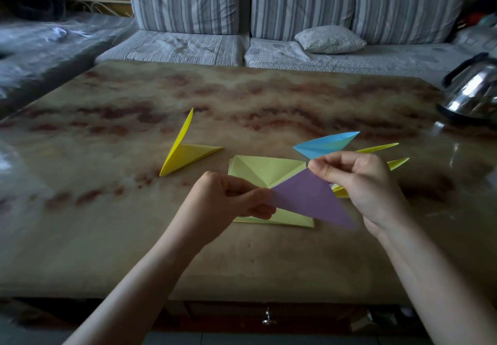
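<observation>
A brown-veined marble-look table [242, 97] is seen in dim light, with a drawer knob [267, 317] below its front edge. A grey sofa [188, 48] with striped back cushions [185, 3] is set behind it, and a small pillow [330, 39] is laid on the seat. A steel kettle [473, 92] is placed at the table's right edge. Plastic sheeting [53, 40] is spread at the left.

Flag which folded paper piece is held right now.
The purple triangular folded paper, pinched at two corners by left hand and right hand. The blue pointed paper piece and the yellow pointed paper pieces sit in neither hand.
</observation>
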### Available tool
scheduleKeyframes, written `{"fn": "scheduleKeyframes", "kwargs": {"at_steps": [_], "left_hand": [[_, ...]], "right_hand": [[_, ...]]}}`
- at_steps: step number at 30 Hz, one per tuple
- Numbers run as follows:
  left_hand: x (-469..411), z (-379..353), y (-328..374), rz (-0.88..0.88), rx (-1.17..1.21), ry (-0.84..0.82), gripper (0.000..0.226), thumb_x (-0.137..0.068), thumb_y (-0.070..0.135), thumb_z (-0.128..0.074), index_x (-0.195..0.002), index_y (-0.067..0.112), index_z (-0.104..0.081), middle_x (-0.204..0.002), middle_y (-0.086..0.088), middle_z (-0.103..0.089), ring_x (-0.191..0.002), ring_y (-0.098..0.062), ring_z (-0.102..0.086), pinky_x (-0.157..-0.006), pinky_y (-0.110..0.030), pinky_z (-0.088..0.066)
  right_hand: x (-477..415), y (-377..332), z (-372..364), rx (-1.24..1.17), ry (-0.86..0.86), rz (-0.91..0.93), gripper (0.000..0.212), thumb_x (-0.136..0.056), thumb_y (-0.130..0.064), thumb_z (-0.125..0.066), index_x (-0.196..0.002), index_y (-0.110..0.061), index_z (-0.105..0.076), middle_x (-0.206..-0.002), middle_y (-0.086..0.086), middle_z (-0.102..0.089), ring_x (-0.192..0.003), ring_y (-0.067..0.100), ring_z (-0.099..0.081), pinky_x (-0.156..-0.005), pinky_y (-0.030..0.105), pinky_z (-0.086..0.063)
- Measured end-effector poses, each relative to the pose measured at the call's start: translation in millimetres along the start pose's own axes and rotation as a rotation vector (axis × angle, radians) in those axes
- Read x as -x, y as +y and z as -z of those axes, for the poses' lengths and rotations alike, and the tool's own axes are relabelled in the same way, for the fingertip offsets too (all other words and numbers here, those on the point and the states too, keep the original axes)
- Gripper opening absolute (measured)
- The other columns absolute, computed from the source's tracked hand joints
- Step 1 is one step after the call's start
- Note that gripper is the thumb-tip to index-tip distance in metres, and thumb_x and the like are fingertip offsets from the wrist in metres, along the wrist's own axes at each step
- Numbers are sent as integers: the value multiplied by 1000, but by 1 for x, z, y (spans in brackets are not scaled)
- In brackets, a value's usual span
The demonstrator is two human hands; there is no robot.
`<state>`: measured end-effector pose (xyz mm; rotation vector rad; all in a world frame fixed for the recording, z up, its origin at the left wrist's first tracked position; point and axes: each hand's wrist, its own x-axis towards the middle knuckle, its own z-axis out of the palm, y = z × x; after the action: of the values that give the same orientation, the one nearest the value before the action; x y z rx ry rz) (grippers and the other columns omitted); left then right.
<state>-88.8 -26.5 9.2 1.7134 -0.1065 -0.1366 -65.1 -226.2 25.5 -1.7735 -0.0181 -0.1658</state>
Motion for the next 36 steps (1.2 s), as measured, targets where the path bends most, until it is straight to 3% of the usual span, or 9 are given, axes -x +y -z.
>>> {"fn": "scheduleKeyframes", "kwargs": {"at_steps": [4,11,18,23,26,29,36], "left_hand": [[0,1,2,-10,-1,-14,11,-82,8,-67,-73,10,-74,-68,-7,-74,-64,-17,-72,-63,-18,-55],[-2,3,1,0,-47,-56,13,-84,9,-65,-74,9,-73,-69,-6,-74,-65,-17,-72,-64,-19,-55],[-4,9,1,45,-42,-80,15,-84,9,-64,-72,9,-72,-68,-6,-74,-64,-16,-72,-58,-17,-53],[-4,13,0,45,-133,-119,19,-86,14,-63,-69,13,-73,-69,-3,-74,-65,-13,-72,-58,-18,-54],[-5,26,-5,40,-237,-43,18,-85,12,-64,-70,8,-71,-64,-1,-73,-61,-13,-71,-58,-21,-51],[-7,40,-6,36,-189,39,18,-86,9,-62,-70,10,-70,-61,0,-72,-57,-10,-69,-55,-16,-50],[-13,23,-12,-66,-181,113,13,-87,18,-63,-77,18,-72,-73,2,-75,-70,-9,-71,-65,-24,-53]], "right_hand": [[0,1,-2,8,14,-8,9,-76,-16,-75,-69,-16,-71,-70,4,-67,-67,12,-56,-58,14,-45],[0,3,-3,-9,12,-39,8,-75,-15,-76,-68,-14,-71,-69,7,-68,-66,16,-57,-66,28,-45],[-1,4,-5,-4,-4,-31,5,-74,-14,-76,-72,-13,-73,-68,5,-69,-61,9,-58,-58,16,-47],[-1,8,-7,17,-27,-38,5,-75,-15,-76,-74,-10,-73,-68,5,-69,-58,7,-57,-60,20,-45],[-8,8,6,-10,75,-52,7,-78,-14,-74,-71,-15,-70,-61,-6,-67,-55,2,-56,-57,16,-43],[-11,5,21,-55,107,-44,6,-78,-15,-72,-74,-15,-69,-56,-10,-66,-51,-1,-54,-49,10,-42],[-5,10,5,-16,9,-45,5,-77,-16,-74,-73,-14,-71,-68,1,-68,-64,10,-57,-64,24,-43]]}}
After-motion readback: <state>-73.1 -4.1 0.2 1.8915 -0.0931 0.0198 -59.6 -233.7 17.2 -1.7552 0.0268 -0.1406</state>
